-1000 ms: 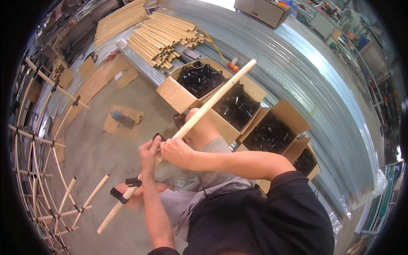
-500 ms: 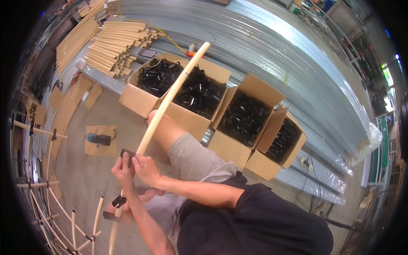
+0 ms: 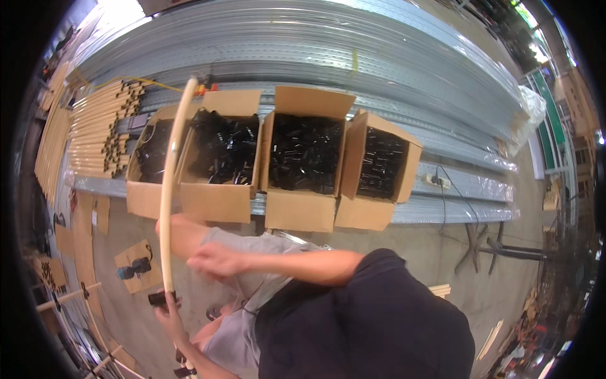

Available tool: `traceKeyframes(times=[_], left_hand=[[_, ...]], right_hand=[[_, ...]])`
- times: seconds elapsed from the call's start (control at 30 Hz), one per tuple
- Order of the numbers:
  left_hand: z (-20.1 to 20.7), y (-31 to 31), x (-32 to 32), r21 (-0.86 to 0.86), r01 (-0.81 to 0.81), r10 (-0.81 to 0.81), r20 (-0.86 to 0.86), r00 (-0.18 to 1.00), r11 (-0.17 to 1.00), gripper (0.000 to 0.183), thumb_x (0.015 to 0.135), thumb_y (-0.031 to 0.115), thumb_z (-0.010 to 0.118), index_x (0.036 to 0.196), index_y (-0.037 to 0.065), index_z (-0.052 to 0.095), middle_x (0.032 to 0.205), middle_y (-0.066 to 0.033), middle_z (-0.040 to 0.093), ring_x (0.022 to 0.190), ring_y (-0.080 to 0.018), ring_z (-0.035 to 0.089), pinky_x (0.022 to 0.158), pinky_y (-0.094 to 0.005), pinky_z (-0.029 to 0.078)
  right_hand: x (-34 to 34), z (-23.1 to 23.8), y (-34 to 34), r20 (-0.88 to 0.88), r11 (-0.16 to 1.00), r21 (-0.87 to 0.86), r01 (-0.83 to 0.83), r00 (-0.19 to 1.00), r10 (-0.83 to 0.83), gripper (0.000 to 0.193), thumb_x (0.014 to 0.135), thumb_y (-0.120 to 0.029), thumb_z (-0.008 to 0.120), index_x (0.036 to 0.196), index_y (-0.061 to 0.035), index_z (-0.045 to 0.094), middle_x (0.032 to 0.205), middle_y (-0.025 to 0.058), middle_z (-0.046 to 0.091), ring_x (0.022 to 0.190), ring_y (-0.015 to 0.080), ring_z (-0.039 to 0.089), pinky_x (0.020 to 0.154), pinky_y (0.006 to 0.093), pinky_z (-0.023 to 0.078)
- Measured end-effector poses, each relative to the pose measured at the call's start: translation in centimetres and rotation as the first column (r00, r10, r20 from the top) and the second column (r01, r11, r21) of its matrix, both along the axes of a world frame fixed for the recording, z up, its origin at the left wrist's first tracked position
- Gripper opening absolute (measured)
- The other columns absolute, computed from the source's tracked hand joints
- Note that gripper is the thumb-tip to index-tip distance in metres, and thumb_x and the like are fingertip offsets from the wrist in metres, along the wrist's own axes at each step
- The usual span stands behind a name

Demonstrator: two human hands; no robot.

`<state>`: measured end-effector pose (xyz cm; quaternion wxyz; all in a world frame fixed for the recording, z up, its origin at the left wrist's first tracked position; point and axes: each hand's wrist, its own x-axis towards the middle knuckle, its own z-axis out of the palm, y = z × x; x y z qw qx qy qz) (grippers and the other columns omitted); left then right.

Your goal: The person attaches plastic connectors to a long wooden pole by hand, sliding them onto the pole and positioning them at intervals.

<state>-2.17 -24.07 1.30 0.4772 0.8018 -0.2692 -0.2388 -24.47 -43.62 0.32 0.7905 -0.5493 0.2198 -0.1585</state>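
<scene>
My left hand is closed on a long cream pipe, right at the black pipe fitting round it. The pipe stands up past my leg, its far end in front of the leftmost carton. My right hand, apart from the pipe, hovers over my bare knee and grey shorts. Motion smears its fingers, and I cannot make out anything in them. More black fittings sit lower on the pipework, beneath my left forearm.
Several open cardboard boxes of black fittings stand in a row ahead. Behind them lie long plastic-wrapped metal profiles. Cut cream pipes are stacked at left. A blue-black power tool rests on cardboard; a pipe frame is lower left.
My right hand has let go of the fitting and moved away from the pipe. My left hand still holds there. The view has turned right, and the pipe appears more upright.
</scene>
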Motion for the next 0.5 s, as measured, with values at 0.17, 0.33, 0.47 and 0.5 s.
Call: traceKeyframes(times=[0.17, 0.33, 0.47, 0.5], left_hand=[[1.8, -0.3, 0.4, 0.345, 0.100, -0.107, 0.000, 0.994, 0.933, 0.033, 0.097, 0.031, 0.067, 0.082, 0.002, 0.063, 0.074, 0.0012, 0.057, 0.060, -0.0069, 0.049, 0.051, -0.0262, 0.034], [-0.9, 3.8, 1.6, 0.275, 0.016, -0.063, 0.162, 0.985, 0.961, 0.029, 0.097, 0.031, 0.069, 0.081, 0.009, 0.060, 0.056, 0.0053, 0.046, 0.045, -0.0037, 0.040, 0.041, -0.0231, 0.028], [-0.3, 6.5, 0.8, 0.291, 0.007, -0.052, 0.149, 0.987, 0.957, 0.029, 0.096, 0.030, 0.070, 0.080, 0.008, 0.059, 0.060, 0.0046, 0.047, 0.049, -0.0043, 0.042, 0.044, -0.0229, 0.030], [-0.2, 7.6, 0.3, 0.280, -0.048, 0.003, 0.159, 0.987, 0.959, 0.029, 0.096, 0.029, 0.070, 0.080, 0.007, 0.059, 0.061, 0.0042, 0.048, 0.051, -0.0050, 0.043, 0.046, -0.0232, 0.032]], right_hand=[[-24.5, 1.2, -11.7, -0.453, 0.905, -0.026, 0.425, 0.802, -0.389, 0.031, 0.093, -0.038, 0.072, 0.103, -0.0081, 0.071, 0.081, 0.0015, 0.066, 0.069, 0.0106, 0.064, 0.062, 0.0260, 0.054], [-47.9, -12.8, -12.9, -0.520, 0.164, -0.225, 0.961, 0.024, -0.854, 0.022, 0.092, -0.028, 0.073, 0.094, -0.0068, 0.067, 0.071, 0.0011, 0.063, 0.056, 0.0110, 0.058, 0.049, 0.0255, 0.046], [-51.1, -19.0, -12.0, -0.726, 0.237, -0.265, 0.935, -0.032, -0.687, 0.017, 0.096, -0.020, 0.067, 0.092, -0.0042, 0.064, 0.075, 0.0057, 0.064, 0.060, 0.0178, 0.063, 0.052, 0.0305, 0.054], [-51.2, -20.3, -12.4, -0.688, 0.101, -0.182, 0.978, -0.053, -0.724, 0.018, 0.096, -0.020, 0.067, 0.093, -0.0028, 0.063, 0.077, 0.0080, 0.064, 0.062, 0.0207, 0.064, 0.054, 0.0329, 0.056]])
